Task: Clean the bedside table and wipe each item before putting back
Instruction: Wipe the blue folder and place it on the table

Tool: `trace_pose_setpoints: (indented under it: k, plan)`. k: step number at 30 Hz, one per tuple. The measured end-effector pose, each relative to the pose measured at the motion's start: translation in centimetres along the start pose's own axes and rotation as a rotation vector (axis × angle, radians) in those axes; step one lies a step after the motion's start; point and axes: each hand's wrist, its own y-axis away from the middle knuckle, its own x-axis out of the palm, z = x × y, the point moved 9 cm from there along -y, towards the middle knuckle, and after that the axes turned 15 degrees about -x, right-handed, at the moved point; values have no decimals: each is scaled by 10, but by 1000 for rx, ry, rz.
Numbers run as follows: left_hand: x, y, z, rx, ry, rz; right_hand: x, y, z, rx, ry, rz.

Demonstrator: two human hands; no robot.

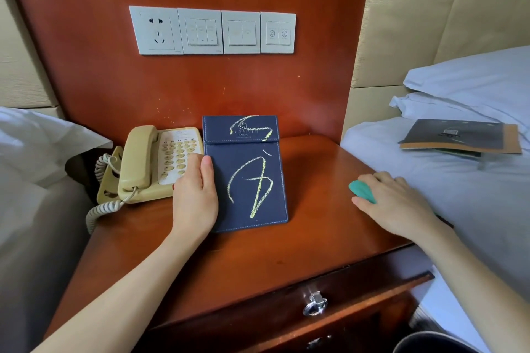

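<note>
Flanking the tabletop are two beds, the right bed lying just beyond the right hand and carrying a booklet, probably set there to free the surface for wiping. The tabletop itself runs under both hands. On it, just left of the left hand, sits the phone, its coiled cord trailing off the near-left edge. Directly right of that hand lies the folder, dark blue and scrawled with yellow chalk-like marks that look like what needs cleaning. The left hand lies on the folder's left edge, thumb on the cover, the other fingers hidden, seemingly steadying it or about to lift it. The right hand, well right of the folder, is curled over a teal cloth at the tabletop's right edge, likely gathering it to wipe.
</note>
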Motion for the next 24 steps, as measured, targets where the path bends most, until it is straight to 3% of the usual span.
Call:
trace_pose_setpoints:
  k: [4,10,19,24]
  plan:
    - [-1,1,-2,13,-5,-6,1,-1,8,-80,-59,-62]
    - [-2,2,-4,17,-1,-13,-11,-7,31,-240,-347,-214]
    - [-19,-11,-20,67,-60,-61,-89,-43,80,-345,-744,-629]
    - [-31,-28,-19,87,-143,-14,-125,-66,121,-478,-861,-704]
